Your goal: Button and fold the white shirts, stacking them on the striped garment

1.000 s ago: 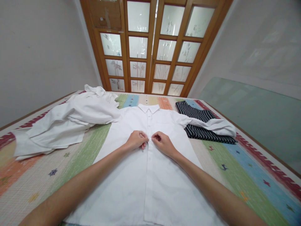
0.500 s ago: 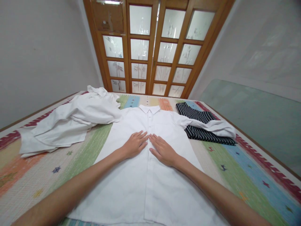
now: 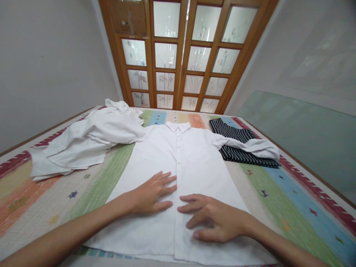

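Note:
A white button-up shirt [image 3: 150,159] lies spread front side up, its collar at the far end and its button strip running down the middle. My left hand [image 3: 155,193] rests on the shirt just left of the strip, fingers spread. To the right of the strip and nearer to me, my right hand [image 3: 213,218] is over the shirt with fingers apart and slightly curled. Neither hand holds anything. The shirt's right-hand sleeve stretches across a folded black-and-white striped garment [image 3: 244,154]. The left-hand sleeve runs up to a crumpled white garment [image 3: 83,142].
A multicoloured striped mat [image 3: 116,159] with small star and animal figures covers the surface under the clothes. Beyond its far edge stands a wooden door [image 3: 180,70] with frosted panes. Grey walls rise on both sides, and a pale green board [image 3: 300,137] leans along the right.
Both hands have slid down the shirt toward me, the right one farther. They were flat with fingertips nearly meeting at the strip; now the fingers are spread and the right ones bent.

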{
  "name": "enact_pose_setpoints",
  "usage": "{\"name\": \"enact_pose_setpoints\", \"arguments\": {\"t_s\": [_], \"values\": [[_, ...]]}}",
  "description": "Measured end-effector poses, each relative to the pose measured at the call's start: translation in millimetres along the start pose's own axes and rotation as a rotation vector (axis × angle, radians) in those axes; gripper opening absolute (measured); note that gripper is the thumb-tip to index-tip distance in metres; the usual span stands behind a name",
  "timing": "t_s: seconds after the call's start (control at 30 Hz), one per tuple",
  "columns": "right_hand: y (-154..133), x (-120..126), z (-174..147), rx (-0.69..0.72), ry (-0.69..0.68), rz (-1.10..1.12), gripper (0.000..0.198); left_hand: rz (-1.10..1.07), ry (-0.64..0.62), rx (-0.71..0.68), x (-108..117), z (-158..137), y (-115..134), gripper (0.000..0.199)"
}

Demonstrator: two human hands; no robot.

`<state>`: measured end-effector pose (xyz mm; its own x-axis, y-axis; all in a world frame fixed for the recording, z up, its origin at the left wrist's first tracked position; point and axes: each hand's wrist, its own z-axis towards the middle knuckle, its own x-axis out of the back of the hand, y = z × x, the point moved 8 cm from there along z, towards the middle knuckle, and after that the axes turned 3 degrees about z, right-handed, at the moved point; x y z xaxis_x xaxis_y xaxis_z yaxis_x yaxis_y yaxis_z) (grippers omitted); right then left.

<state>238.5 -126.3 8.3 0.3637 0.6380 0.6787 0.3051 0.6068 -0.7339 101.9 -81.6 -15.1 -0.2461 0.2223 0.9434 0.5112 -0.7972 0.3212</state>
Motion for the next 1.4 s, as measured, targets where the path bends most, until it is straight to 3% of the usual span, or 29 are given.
{"name": "enact_pose_setpoints", "arguments": {"t_s": [0.07, 0.23, 0.43, 0.57, 0.97, 1.27, 1.4], "values": [[7, 5, 8, -0.079, 0.075, 0.068, 0.020, -0.027, 0.067, 0.013, 3, 3, 3, 0.037], [50, 22, 26, -0.372, 0.452, 0.039, 0.029, -0.088, 0.173, 0.045, 4, 20, 5, 0.025], [70, 24, 35, -0.490, 0.550, 0.029, 0.020, -0.146, 0.165, 0.095, 2, 34, 1, 0.022], [71, 27, 34, -0.502, 0.589, 0.007, 0.004, -0.202, 0.193, 0.127, 1, 39, -4, 0.019], [87, 11, 25, -0.453, 0.590, 0.437, 0.010, -0.373, 0.170, 0.276, -1, 45, -24, 0.013], [89, 8, 25, -0.463, 0.575, 0.457, 0.011, -0.810, 0.091, 0.515, -14, 38, -30, 0.007], [89, 8, 25, -0.474, 0.569, 0.503, 0.014, -0.969, 0.124, 0.570, -18, 37, -32, 0.020]]}}
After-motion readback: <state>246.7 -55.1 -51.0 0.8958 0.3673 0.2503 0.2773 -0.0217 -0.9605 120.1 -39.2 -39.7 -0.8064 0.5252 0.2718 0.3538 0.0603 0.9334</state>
